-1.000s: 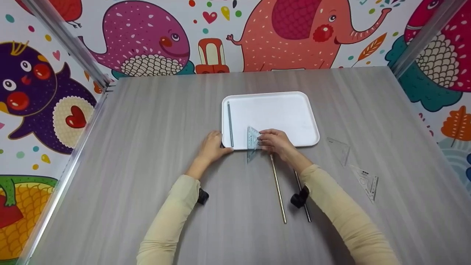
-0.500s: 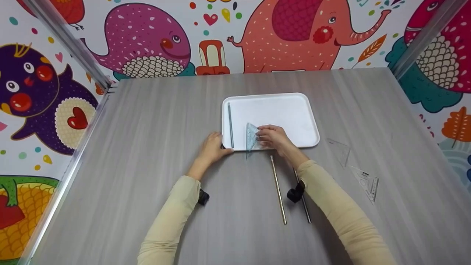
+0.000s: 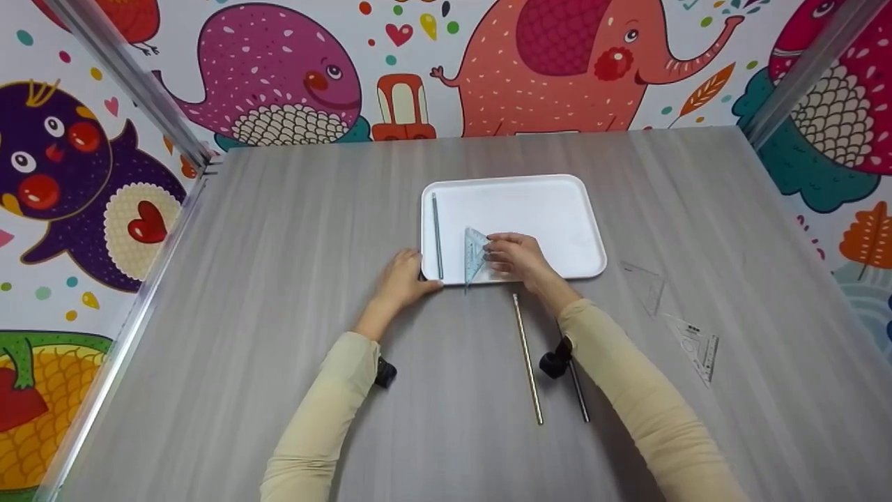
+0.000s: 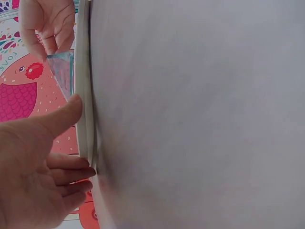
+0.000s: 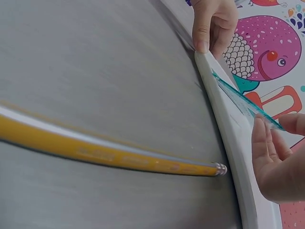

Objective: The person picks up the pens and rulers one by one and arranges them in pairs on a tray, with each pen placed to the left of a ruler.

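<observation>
At the tray's near edge, the right hand (image 3: 517, 259) pinches a blue set square (image 3: 474, 254), now further inside the white tray (image 3: 557, 209); the left hand (image 3: 404, 280) grips the near-left corner. Grey table (image 3: 279, 279), cartoon walls. Three set squares, three pencils.

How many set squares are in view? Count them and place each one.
3. A blue set square held by the right hand over the white tray's near edge; two clear set squares on the table to the right. None seems hidden.
</observation>
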`<state>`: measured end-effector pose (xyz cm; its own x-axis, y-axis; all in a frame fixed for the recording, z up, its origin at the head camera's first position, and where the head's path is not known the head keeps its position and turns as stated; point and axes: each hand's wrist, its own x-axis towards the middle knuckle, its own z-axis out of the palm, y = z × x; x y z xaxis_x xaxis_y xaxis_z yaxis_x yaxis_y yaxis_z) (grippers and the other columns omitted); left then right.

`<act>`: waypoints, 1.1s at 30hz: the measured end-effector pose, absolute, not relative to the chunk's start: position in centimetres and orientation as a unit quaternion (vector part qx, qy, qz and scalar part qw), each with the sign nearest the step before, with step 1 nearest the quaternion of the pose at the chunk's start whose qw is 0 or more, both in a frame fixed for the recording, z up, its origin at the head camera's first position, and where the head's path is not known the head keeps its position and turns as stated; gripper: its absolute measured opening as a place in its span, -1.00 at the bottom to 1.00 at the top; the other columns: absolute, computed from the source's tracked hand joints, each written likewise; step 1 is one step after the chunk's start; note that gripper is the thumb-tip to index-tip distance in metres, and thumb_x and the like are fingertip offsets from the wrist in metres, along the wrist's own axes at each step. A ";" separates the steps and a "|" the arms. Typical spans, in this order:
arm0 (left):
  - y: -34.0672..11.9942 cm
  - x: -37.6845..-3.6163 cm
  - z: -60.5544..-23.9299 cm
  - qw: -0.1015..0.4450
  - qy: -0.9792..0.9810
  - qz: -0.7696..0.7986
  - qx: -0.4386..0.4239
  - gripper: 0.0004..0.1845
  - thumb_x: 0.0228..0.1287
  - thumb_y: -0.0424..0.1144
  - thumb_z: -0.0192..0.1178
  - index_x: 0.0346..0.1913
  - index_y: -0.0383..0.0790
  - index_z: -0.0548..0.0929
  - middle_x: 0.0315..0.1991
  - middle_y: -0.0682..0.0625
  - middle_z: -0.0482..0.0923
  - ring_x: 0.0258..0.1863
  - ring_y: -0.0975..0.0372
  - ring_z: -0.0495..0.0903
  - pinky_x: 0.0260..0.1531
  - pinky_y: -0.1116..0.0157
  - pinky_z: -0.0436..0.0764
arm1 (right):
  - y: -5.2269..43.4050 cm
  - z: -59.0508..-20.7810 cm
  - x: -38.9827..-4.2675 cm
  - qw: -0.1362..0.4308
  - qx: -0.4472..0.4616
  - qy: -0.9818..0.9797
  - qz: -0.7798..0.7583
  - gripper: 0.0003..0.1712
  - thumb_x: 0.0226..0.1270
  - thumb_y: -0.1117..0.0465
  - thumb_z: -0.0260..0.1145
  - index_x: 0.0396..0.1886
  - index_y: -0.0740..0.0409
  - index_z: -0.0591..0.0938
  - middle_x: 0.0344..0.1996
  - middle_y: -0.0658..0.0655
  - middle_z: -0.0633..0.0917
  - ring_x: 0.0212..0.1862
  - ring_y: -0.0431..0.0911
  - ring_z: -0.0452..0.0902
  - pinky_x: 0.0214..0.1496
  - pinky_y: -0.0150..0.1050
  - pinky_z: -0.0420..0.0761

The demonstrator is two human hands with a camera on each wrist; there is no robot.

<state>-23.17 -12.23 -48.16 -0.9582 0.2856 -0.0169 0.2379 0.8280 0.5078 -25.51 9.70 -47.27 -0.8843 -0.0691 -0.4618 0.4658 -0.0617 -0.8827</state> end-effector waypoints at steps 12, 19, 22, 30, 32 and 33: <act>-12.2 -23.4 -48.3 0.036 0.958 0.245 0.142 -0.44 -0.03 -0.10 0.36 -0.02 -0.43 0.52 0.01 -0.23 0.50 0.07 0.00 0.39 0.16 0.17 0.30 | 9.6 -47.3 -26.2 0.166 0.140 0.675 -0.705 -0.63 0.23 0.31 0.18 0.04 0.30 0.50 -0.35 0.05 0.64 -0.39 -0.20 0.61 -0.33 -0.37 0.60; -12.2 -23.4 -48.3 0.041 0.956 0.254 0.143 -0.48 -0.04 -0.12 0.36 -0.05 -0.39 0.54 -0.04 -0.21 0.52 0.03 0.01 0.40 0.14 0.16 0.31 | 9.4 -47.6 -26.4 0.162 0.138 0.667 -0.714 -0.62 0.23 0.32 0.19 0.05 0.32 0.49 -0.40 0.04 0.64 -0.40 -0.20 0.62 -0.34 -0.36 0.61; -12.2 -23.4 -48.3 0.041 0.956 0.252 0.142 -0.48 -0.04 -0.11 0.36 -0.06 -0.39 0.54 -0.05 -0.21 0.52 0.03 0.00 0.40 0.14 0.16 0.31 | 9.3 -47.7 -26.4 0.162 0.134 0.663 -0.719 -0.62 0.24 0.32 0.18 0.06 0.33 0.48 -0.40 0.02 0.64 -0.39 -0.20 0.62 -0.34 -0.37 0.61; -12.3 -23.4 -48.3 0.037 0.956 0.251 0.147 -0.46 -0.03 -0.11 0.35 -0.02 -0.40 0.53 -0.03 -0.21 0.52 0.05 0.00 0.40 0.16 0.18 0.29 | 9.0 -47.8 -26.5 0.162 0.126 0.654 -0.729 -0.62 0.25 0.33 0.16 0.07 0.36 0.47 -0.44 0.00 0.65 -0.40 -0.21 0.62 -0.37 -0.41 0.60; -12.2 -23.3 -48.2 0.037 0.955 0.253 0.148 -0.45 -0.02 -0.12 0.35 0.00 -0.40 0.52 -0.01 -0.21 0.52 0.07 0.00 0.39 0.17 0.18 0.28 | 9.0 -47.8 -26.5 0.160 0.122 0.656 -0.728 -0.62 0.26 0.34 0.15 0.07 0.37 0.46 -0.43 0.00 0.66 -0.41 -0.22 0.62 -0.38 -0.40 0.61; -12.2 -23.3 -48.2 0.036 0.955 0.253 0.148 -0.45 -0.02 -0.12 0.35 0.00 -0.40 0.52 -0.01 -0.21 0.52 0.07 0.01 0.39 0.17 0.18 0.28 | 9.0 -47.8 -26.6 0.159 0.120 0.657 -0.727 -0.61 0.26 0.34 0.15 0.07 0.37 0.46 -0.43 0.01 0.66 -0.42 -0.22 0.62 -0.38 -0.40 0.61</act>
<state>-23.34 -12.24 -48.24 -0.9533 0.3020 0.0057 0.2653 0.8280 0.4940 -26.59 8.96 -47.81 -0.9207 -0.0722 -0.3836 0.3889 -0.0851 -0.9173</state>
